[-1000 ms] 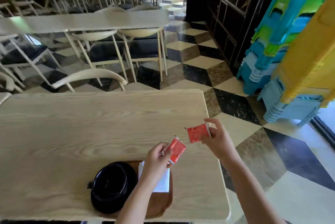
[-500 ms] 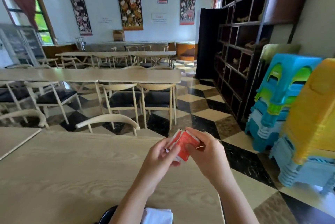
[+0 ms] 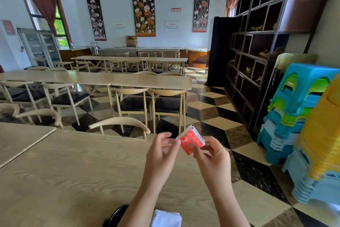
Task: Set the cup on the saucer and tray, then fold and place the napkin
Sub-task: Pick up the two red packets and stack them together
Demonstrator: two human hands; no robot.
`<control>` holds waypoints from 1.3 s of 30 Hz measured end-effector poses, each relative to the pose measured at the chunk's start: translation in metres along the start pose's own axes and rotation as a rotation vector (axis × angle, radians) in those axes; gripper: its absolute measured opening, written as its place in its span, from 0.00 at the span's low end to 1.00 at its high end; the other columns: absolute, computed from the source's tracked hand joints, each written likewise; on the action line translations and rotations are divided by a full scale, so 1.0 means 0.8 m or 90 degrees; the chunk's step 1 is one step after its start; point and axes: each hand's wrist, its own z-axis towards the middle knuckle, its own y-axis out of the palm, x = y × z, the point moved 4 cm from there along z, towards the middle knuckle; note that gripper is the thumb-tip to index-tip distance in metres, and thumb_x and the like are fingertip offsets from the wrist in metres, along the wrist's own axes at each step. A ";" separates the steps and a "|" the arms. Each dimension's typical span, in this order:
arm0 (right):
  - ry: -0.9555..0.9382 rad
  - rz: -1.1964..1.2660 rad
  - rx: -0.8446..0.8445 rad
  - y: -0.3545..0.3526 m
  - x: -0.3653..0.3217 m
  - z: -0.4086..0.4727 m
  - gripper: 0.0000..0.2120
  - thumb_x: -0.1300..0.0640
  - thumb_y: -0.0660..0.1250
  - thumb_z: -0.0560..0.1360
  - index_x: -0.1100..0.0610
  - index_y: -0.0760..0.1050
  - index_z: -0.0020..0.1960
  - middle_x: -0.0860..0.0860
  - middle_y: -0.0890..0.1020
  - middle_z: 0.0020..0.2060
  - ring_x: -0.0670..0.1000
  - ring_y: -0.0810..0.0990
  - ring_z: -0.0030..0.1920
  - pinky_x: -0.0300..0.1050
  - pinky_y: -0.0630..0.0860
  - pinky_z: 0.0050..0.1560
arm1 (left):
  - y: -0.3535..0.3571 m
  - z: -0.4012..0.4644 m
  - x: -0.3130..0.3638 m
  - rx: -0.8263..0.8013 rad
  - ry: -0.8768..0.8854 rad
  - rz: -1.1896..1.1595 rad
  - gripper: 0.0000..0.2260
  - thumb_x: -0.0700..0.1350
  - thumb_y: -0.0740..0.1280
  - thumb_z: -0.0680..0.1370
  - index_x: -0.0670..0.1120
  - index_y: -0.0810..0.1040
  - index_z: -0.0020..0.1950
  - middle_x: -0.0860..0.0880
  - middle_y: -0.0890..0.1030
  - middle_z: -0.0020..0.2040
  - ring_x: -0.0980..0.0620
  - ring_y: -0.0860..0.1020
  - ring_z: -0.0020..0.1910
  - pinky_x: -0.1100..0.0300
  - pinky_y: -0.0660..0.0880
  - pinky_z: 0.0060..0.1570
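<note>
We find both hands raised at lower centre over the desk (image 3: 73, 168). The right hand (image 3: 211, 158) pinches a red packet (image 3: 191, 139); the left hand (image 3: 161, 151), fingers curled, nips its left edge. The white napkin (image 3: 165, 219) lies at the bottom edge beside a black dish (image 3: 116, 215). Stacked plastic stools (image 3: 294, 116) stand right.

The pale wood-grain surface (image 3: 77, 168) looks matt and smooth, laminate or wood, hard to say. The small red and white sachet (image 3: 191, 141) has a slick, slightly shiny plastic or foil look. The folded white napkin (image 3: 166, 218) reads as soft matt paper or cloth. The stacked blue, green and yellow stools (image 3: 298, 116) are smooth plastic, and the checkered stone floor (image 3: 217, 116) is polished and glossy.
</note>
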 end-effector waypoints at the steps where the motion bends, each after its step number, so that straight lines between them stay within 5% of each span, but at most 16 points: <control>1: -0.066 -0.078 0.054 -0.002 -0.006 -0.003 0.10 0.66 0.72 0.69 0.52 0.77 0.40 0.44 0.79 0.35 0.44 0.79 0.36 0.31 0.76 0.36 | -0.004 -0.004 0.000 0.030 -0.055 -0.060 0.14 0.54 0.64 0.75 0.45 0.77 0.52 0.49 0.84 0.43 0.50 0.83 0.42 0.54 0.79 0.44; 5: -0.307 -0.314 0.142 0.006 -0.018 -0.021 0.09 0.69 0.71 0.68 0.60 0.81 0.46 0.51 0.78 0.38 0.49 0.77 0.35 0.42 0.75 0.30 | -0.003 -0.018 0.016 -0.058 -0.102 -0.168 0.19 0.63 0.69 0.68 0.46 0.79 0.36 0.46 0.83 0.31 0.47 0.82 0.32 0.55 0.79 0.37; 11: -0.403 -0.340 0.182 0.023 -0.018 -0.036 0.09 0.69 0.70 0.67 0.60 0.81 0.46 0.56 0.82 0.42 0.53 0.78 0.45 0.46 0.74 0.40 | -0.011 -0.018 0.024 -0.023 0.025 -0.150 0.03 0.37 0.67 0.74 0.42 0.79 0.40 0.46 0.84 0.33 0.54 0.81 0.32 0.68 0.75 0.31; 14: -0.307 -0.343 0.150 0.020 -0.013 -0.034 0.22 0.71 0.63 0.66 0.56 0.74 0.59 0.54 0.77 0.53 0.52 0.73 0.55 0.42 0.65 0.54 | -0.021 -0.016 0.016 -0.032 0.069 -0.098 0.04 0.37 0.67 0.75 0.44 0.79 0.42 0.45 0.84 0.38 0.52 0.83 0.36 0.63 0.78 0.35; 16: -0.133 -0.182 0.112 0.008 -0.006 -0.025 0.22 0.69 0.60 0.72 0.54 0.72 0.62 0.49 0.75 0.56 0.45 0.70 0.59 0.32 0.63 0.56 | -0.028 -0.012 0.013 -0.063 0.088 -0.068 0.02 0.37 0.67 0.75 0.43 0.78 0.43 0.45 0.84 0.40 0.52 0.83 0.38 0.64 0.78 0.35; 19: 0.093 0.131 -0.113 0.003 0.002 -0.005 0.10 0.52 0.61 0.76 0.50 0.79 0.54 0.44 0.84 0.48 0.41 0.79 0.51 0.24 0.70 0.46 | -0.037 -0.007 0.011 -0.128 0.101 -0.024 0.02 0.37 0.68 0.74 0.43 0.78 0.44 0.48 0.85 0.40 0.53 0.83 0.38 0.64 0.78 0.37; 22: 0.109 0.207 -0.254 0.009 0.001 -0.004 0.11 0.50 0.66 0.74 0.55 0.82 0.46 0.50 0.86 0.40 0.45 0.83 0.43 0.29 0.74 0.43 | -0.042 -0.007 0.009 -0.144 0.109 -0.008 0.06 0.35 0.68 0.74 0.45 0.80 0.44 0.49 0.84 0.38 0.55 0.82 0.38 0.65 0.77 0.38; 27: 0.198 0.232 -0.150 0.015 0.033 -0.025 0.08 0.64 0.67 0.74 0.60 0.83 0.39 0.48 0.85 0.33 0.43 0.81 0.36 0.32 0.76 0.39 | -0.044 -0.014 -0.025 -0.071 0.039 -0.011 0.04 0.39 0.70 0.72 0.48 0.82 0.41 0.52 0.85 0.38 0.58 0.82 0.38 0.70 0.75 0.37; 35: 0.292 0.182 -0.119 0.046 0.081 -0.064 0.04 0.64 0.68 0.73 0.62 0.82 0.42 0.52 0.84 0.33 0.41 0.80 0.33 0.30 0.74 0.35 | -0.056 -0.037 -0.103 0.013 -0.041 -0.004 0.10 0.37 0.70 0.72 0.53 0.82 0.40 0.53 0.85 0.37 0.55 0.82 0.38 0.59 0.80 0.42; 39: 0.397 0.176 -0.072 0.056 0.120 -0.099 0.07 0.65 0.70 0.71 0.55 0.81 0.36 0.49 0.84 0.30 0.46 0.82 0.34 0.35 0.76 0.35 | -0.064 -0.042 -0.143 0.001 -0.088 0.025 0.11 0.37 0.70 0.72 0.55 0.82 0.38 0.56 0.84 0.35 0.57 0.81 0.35 0.66 0.77 0.38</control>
